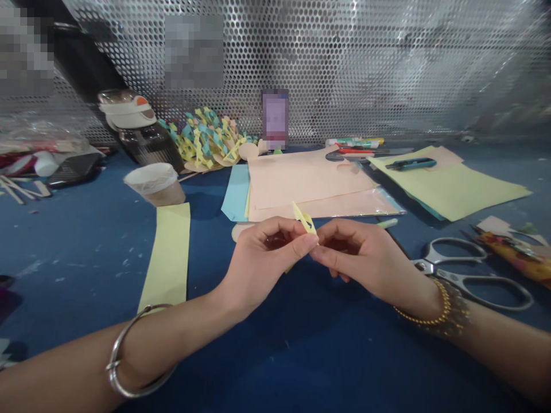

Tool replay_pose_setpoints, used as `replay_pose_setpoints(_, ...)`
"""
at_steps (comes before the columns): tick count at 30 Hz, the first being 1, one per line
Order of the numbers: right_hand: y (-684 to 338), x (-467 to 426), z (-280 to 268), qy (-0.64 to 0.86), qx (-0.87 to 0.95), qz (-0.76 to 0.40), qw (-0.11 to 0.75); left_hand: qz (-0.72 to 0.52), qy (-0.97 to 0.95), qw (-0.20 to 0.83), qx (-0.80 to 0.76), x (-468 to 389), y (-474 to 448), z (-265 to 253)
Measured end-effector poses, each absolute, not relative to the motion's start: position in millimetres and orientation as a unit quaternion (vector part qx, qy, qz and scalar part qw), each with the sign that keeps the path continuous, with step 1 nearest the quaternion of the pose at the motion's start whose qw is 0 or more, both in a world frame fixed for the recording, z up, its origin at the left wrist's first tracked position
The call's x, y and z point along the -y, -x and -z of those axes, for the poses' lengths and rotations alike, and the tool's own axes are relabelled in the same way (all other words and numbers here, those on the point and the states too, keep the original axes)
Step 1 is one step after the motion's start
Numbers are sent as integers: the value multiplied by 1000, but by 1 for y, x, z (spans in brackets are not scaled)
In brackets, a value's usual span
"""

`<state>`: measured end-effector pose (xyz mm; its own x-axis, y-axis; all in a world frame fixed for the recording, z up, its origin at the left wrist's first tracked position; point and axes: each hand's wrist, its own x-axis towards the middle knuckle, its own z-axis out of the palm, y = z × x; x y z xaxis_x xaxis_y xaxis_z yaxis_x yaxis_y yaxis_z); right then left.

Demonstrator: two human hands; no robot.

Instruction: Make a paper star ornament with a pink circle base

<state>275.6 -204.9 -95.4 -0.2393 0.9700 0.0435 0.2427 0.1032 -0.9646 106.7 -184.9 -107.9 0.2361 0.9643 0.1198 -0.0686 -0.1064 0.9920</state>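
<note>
Nearest the lens: two bare forearms coming in from the bottom corners over a blue surface (77, 241). Silver bangle (129, 367) on the left wrist, gold beaded bracelet (434, 312) on the right.

Left hand (262, 255) and right hand (365, 258) meet at centre frame, fingertips touching. Both are curled nearly closed, thumb and forefingers of each pinching the same small yellow paper piece (305, 219). The piece sticks up above the fingers, tilted left, with a cut-out opening showing in it; its lower end is hidden inside the pinch. It is held off the surface, just in front of the paper stack.

Around them:
- Long pale yellow paper strip (169, 252) lying flat, left of the left hand.
- Scissors (469, 269) lying just right of the right wrist, blades towards it.
- Stack of pink sheets (301, 183) behind the hands, a light blue sheet (236, 192) under its left edge.
- Yellow-green sheets (456, 186) far right, with a teal utility knife (411, 164) on top.
- Paper cup (155, 183) lying tipped over, back left.
- Heap of yellow-and-teal paper chains (206, 140) against the perforated metal wall (387, 69).
</note>
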Motion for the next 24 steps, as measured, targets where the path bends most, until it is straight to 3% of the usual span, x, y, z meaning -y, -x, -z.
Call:
replay_pose_setpoints(12, -275, 207, 96, 498, 664, -386, 403, -450, -594, 528, -406, 185, -104, 108)
replay_pose_setpoints(24, -277, 205, 95, 489, 654, -405, 412, -461, -590, 547, -373, 185, -102, 107)
